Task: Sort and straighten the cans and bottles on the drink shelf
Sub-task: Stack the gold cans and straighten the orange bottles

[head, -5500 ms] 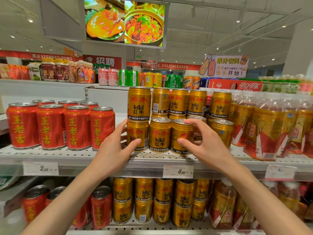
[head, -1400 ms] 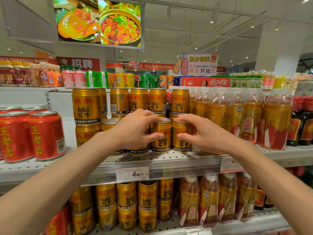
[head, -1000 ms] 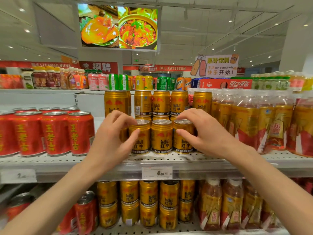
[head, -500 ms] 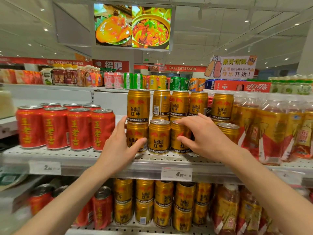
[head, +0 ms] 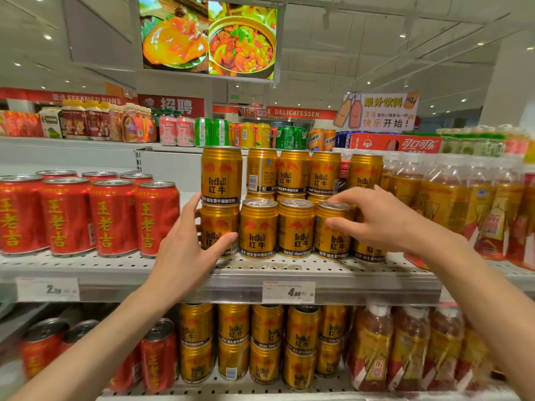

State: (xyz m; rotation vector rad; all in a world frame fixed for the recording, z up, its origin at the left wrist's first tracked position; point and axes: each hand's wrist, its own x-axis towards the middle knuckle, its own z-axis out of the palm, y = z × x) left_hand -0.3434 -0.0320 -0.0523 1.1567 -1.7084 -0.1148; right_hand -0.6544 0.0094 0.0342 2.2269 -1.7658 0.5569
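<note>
Head view: both hands [head: 185,256] [head: 379,218] grip front-row gold cans [head: 258,230].

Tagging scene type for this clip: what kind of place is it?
Almost certainly a supermarket drinks aisle: shelf of gold cans and red cans, price tag on its edge, and a DELICATESSEN sign behind.

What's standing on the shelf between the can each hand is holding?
Head view: two gold Red Bull cans stand between the left hand's can and the right hand's can.
</note>
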